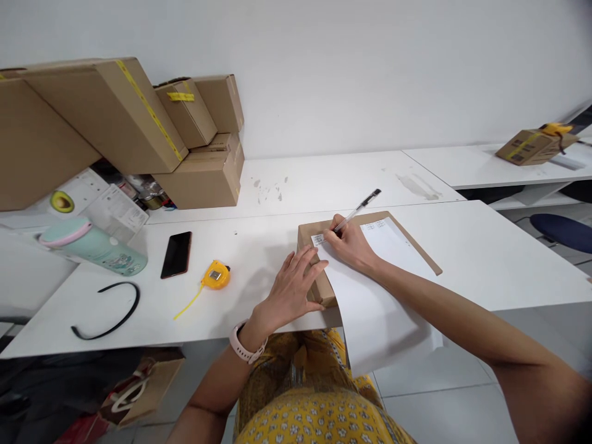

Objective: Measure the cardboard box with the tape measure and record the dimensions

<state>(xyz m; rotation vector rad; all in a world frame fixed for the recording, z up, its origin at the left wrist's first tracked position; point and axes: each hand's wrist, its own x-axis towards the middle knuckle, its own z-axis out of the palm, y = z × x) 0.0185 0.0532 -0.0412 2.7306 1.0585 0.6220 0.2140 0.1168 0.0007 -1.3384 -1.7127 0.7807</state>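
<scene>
A flat brown cardboard box (416, 250) lies near the front edge of the white table (259, 271). A white sheet of paper (370, 302) lies over it and hangs off the table's edge. My right hand (351, 243) is closed on a pen (361, 206), whose tip rests by a small printed label at the box's near left corner. My left hand (293, 287) lies flat with fingers spread on the box's left end. A pale watch sits on that wrist.
A yellow tape measure (215, 276), a black phone (176, 254), a mint bottle (97, 246) lying on its side and a black curved band (111, 311) lie to the left. Cardboard boxes (139, 123) are stacked at the back left. Another box (531, 147) sits on the far right table.
</scene>
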